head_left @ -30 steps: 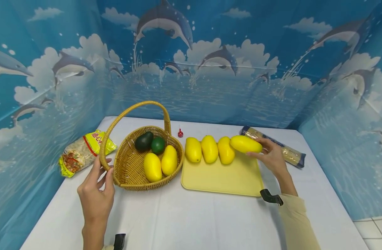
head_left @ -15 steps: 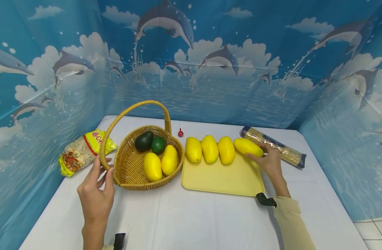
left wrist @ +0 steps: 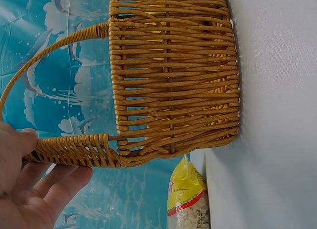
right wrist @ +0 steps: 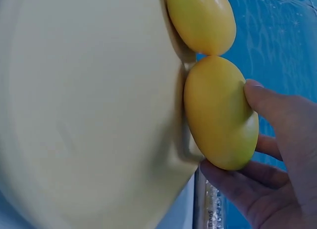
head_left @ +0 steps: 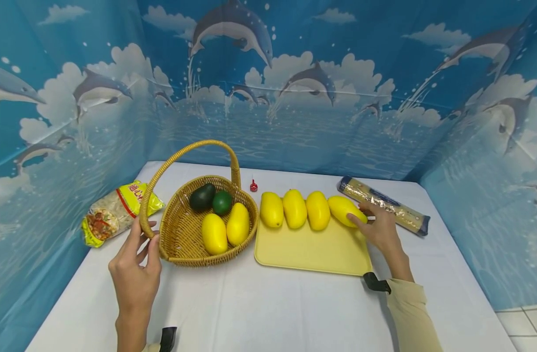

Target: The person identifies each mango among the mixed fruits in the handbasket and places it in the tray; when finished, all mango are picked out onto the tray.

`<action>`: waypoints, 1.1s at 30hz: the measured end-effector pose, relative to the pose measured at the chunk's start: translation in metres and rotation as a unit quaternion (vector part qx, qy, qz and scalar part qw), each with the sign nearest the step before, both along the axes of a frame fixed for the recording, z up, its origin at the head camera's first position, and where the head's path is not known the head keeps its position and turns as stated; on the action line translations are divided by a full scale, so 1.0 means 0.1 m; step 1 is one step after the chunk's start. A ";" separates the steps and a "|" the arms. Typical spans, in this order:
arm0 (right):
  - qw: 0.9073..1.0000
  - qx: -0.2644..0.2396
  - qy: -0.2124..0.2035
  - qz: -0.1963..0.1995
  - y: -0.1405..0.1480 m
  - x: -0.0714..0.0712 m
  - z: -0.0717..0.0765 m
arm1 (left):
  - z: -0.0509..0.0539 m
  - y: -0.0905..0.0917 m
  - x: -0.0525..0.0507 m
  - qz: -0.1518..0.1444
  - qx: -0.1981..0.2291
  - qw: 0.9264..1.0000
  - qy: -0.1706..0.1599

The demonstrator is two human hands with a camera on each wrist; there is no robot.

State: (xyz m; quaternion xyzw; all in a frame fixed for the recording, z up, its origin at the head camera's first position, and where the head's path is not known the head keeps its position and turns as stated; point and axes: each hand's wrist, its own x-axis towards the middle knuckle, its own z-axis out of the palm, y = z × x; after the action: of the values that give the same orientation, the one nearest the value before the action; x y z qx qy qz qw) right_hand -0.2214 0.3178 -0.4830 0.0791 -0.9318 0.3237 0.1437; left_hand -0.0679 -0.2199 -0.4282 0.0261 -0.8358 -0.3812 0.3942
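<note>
A yellow mango [head_left: 345, 210] being settled, it seems, at the tray's [head_left: 312, 249] far right corner, with the right grip [head_left: 382, 232] clamped round it.
The left grip [head_left: 136, 266] pinches the basket's [head_left: 198, 263] handle [head_left: 162, 168]. Letting go probably calls for steadying the mango against the rim; three mangoes [head_left: 294, 209] line the far edge, and a long packet [head_left: 406, 215] crowds the surface [head_left: 259, 308] behind that corner.

Along the back of my tray [head_left: 312, 252] lie four mangoes [head_left: 295, 209]; left, the basket [head_left: 183, 239], then the bag [head_left: 112, 215]; behind right, the packet [head_left: 406, 219].
</note>
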 end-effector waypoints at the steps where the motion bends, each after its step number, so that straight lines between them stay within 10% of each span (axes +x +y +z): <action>1: 1.000 0.005 0.004 0.002 0.00 0.00 0.00 | 0.00 0.00 0.00 -0.001 0.000 1.000 0.002; 33: 0.998 0.065 -0.026 -0.006 -0.15 -0.02 0.13 | 0.00 0.01 0.00 0.005 -0.002 1.000 -0.011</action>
State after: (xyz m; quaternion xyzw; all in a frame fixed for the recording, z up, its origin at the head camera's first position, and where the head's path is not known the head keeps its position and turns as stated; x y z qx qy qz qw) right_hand -0.2239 0.3028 -0.4696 0.0737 -0.9547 0.2639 0.1158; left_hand -0.0678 -0.2194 -0.4284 0.0339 -0.8408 -0.3768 0.3871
